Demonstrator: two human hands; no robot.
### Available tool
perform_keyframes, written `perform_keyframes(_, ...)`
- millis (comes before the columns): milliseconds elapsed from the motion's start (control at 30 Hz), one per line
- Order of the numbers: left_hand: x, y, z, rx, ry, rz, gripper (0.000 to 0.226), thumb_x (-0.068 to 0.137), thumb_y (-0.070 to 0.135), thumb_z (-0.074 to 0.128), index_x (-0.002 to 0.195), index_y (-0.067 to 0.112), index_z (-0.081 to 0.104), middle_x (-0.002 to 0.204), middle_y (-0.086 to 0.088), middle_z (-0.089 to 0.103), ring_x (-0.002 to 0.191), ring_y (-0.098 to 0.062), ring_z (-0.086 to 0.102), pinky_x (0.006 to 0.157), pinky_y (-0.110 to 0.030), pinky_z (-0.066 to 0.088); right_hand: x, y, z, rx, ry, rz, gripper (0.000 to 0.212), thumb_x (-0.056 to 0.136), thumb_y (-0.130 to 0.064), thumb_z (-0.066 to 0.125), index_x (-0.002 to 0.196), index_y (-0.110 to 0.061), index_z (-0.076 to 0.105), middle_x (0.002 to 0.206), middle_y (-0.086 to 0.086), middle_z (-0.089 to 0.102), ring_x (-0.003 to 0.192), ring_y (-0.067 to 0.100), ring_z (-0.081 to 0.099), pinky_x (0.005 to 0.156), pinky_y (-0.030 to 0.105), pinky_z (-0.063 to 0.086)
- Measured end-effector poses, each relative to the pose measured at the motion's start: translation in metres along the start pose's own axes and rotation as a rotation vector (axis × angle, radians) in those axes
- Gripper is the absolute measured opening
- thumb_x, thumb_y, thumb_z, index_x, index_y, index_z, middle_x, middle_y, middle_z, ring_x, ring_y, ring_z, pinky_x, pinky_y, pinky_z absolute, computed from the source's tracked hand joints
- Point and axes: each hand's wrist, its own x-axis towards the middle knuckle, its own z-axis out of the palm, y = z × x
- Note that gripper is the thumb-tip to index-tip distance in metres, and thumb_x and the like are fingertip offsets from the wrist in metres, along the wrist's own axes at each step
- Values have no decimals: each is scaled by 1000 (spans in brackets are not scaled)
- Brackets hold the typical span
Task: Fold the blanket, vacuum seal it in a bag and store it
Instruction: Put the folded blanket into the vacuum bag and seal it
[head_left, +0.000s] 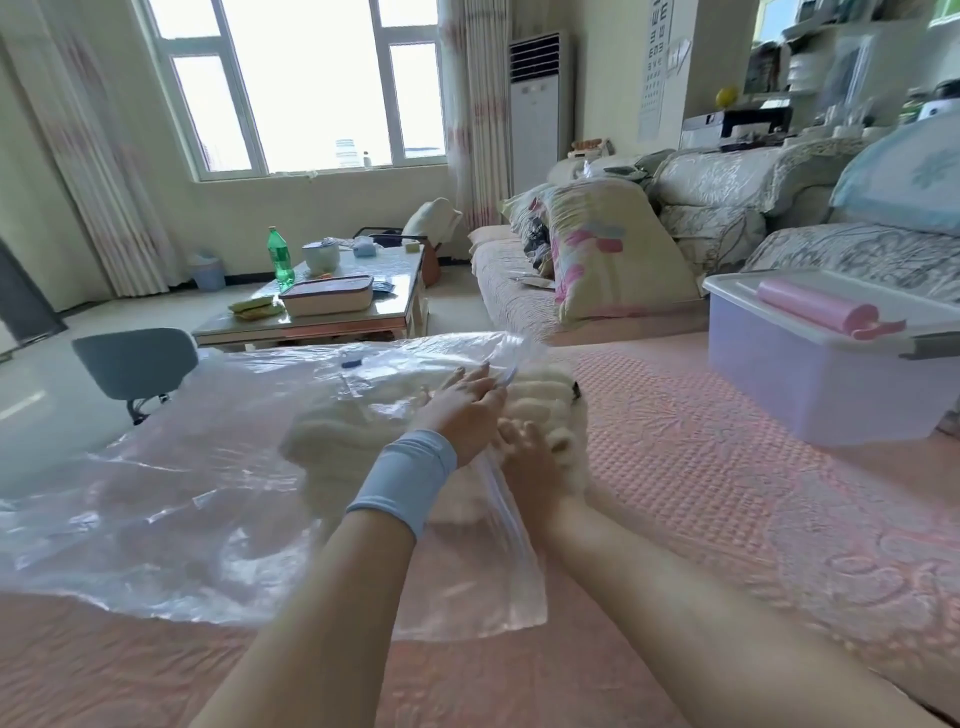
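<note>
Here, the cream blanket (550, 400) lies half inside the clear bag (182, 467) on the pink bedspread (701, 493). Your left hand (467, 415) pinches the bag's open edge. Your right hand (524, 457) rests on the blanket, its grip too blurred to tell. A plastic box (810, 379) stands nearby.

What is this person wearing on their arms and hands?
Very little. A pale blue-grey stretchy wristband circles the left wrist, just behind the left hand. The right hand and its forearm carry nothing. No sleeves, gloves or watch show in this view.
</note>
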Motion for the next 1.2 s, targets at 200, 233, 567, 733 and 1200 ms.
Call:
perform_keyframes(200, -5, -29, 6, -116, 15, -144, 46, 102, 36, 33, 147, 25, 40, 157, 7, 28, 148, -12, 14, 120, -47, 5, -23, 32, 8, 392, -234, 40, 115, 73, -78, 47, 158, -13, 3, 167, 16, 11, 155, 30, 8, 115, 64, 29)
perform_keyframes(233, -4, -30, 7, -121, 15, -147, 46, 103, 36, 33, 147, 25, 40, 157, 7, 28, 148, -12, 13, 120, -46, 4, -26, 40, 8, 364, -267, 37, 126, 69, -80, 55, 158, -17, -8, 167, 16, -7, 155, 31, -8, 116, 68, 20)
perform_keyframes(567, -11, -3, -5, -137, -64, -44, 43, 104, 41, 28, 146, 36, 37, 157, 17, 24, 150, -20, 6, 118, -55, 0, -5, 28, 0, 396, 51, 276, 45, 66, -15, 76, 108, -15, 63, 107, 12, 68, 85, 38, 68, 56, 37, 53)
perform_keyframes(733, -11, 2, -15, -154, -54, 40, 43, 102, 43, 31, 144, 40, 38, 157, 18, 23, 149, -16, 4, 119, -51, -3, 28, -5, -15, 269, 299, 268, 40, 76, -13, 38, 88, -1, 74, 80, 17, 71, 58, 33, 69, 39, 33, 52)
perform_keyframes(1200, -13, -33, -17, -200, -79, -187, 52, 87, 72, 31, 113, 45, 67, 141, 4, 54, 133, -21, 43, 114, -49, 26, 21, 47, -8, 650, 14, 577, 46, 91, -8, 53, 134, -21, 48, 134, 7, 57, 115, 31, 59, 81, 39, 49)
